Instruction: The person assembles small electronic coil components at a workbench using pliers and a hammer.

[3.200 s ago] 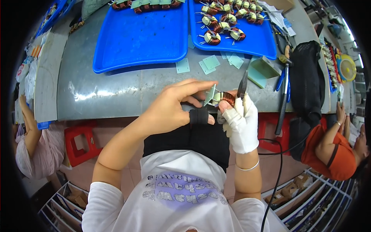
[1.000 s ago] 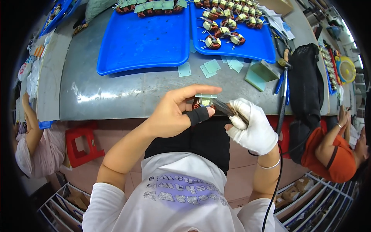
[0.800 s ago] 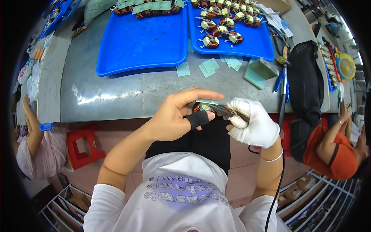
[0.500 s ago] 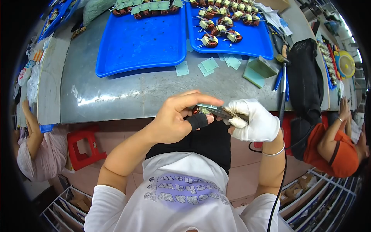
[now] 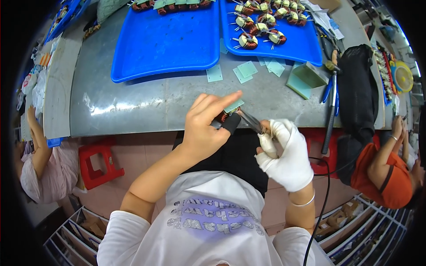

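Note:
My left hand [image 5: 205, 128], with a black sleeve on the thumb, pinches a small copper-wound coil [image 5: 223, 116] on a pale green base plate [image 5: 234, 106] just above the grey table's near edge [image 5: 133, 126]. My right hand [image 5: 286, 153], in a white glove, grips a slim dark tool [image 5: 251, 121] with a cable. The tool's tip touches the coil. Both hands hover over my lap.
Two blue trays lie at the back: the left tray [image 5: 168, 40] mostly bare, the right tray [image 5: 288, 44] holding several wound coils [image 5: 248, 41]. Loose green plates [image 5: 246, 70], a green box [image 5: 306, 80], pliers [image 5: 330, 95] and a black bag [image 5: 359, 93] lie right. Seated people flank me; a red stool [image 5: 97, 162] stands left.
My gloved hand dropped from beside the coil to lower right and turned, so the tool now points up-left into the coil. My left hand stayed at the table edge with the coil.

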A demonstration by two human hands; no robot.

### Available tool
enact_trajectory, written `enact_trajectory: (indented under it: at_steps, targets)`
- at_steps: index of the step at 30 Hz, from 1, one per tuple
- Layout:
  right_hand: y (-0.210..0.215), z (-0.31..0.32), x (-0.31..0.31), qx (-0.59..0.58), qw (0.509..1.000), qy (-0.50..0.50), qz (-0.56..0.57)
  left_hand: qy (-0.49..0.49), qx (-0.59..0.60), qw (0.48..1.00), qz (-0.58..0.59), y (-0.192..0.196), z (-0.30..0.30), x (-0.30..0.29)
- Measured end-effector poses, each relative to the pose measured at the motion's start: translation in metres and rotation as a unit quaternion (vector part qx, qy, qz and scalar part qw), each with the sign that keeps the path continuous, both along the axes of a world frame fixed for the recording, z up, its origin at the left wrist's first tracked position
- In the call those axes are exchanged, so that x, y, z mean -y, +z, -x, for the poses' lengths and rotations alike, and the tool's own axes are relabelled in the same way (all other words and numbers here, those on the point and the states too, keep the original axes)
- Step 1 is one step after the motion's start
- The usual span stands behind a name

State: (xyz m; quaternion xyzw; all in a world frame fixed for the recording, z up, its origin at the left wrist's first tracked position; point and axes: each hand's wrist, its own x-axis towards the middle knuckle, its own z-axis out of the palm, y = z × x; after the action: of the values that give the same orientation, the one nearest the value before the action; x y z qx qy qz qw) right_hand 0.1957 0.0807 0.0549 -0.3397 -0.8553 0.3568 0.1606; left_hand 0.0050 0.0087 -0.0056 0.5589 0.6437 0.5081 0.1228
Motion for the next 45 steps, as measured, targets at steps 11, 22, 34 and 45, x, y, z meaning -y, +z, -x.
enact_trajectory:
  at_steps: [11, 22, 34, 45]
  targets:
    - [-0.015, 0.012, 0.031, 0.068, 0.986, -0.033, -0.150, 0.054, -0.133, 0.988, -0.053, -0.011, -0.010, -0.003]
    - [-0.025, 0.010, 0.026, 0.025, 0.992, -0.031, -0.118, 0.087, -0.191, 0.972, -0.106, -0.022, -0.015, -0.004]
    - [-0.020, 0.006, 0.025, 0.043, 0.988, -0.023, -0.147, 0.087, -0.182, 0.974, -0.102, -0.021, -0.014, -0.005]
    - [-0.017, 0.007, 0.031, 0.091, 0.983, -0.073, -0.140, 0.067, -0.193, 0.973, -0.109, -0.023, -0.012, -0.003]
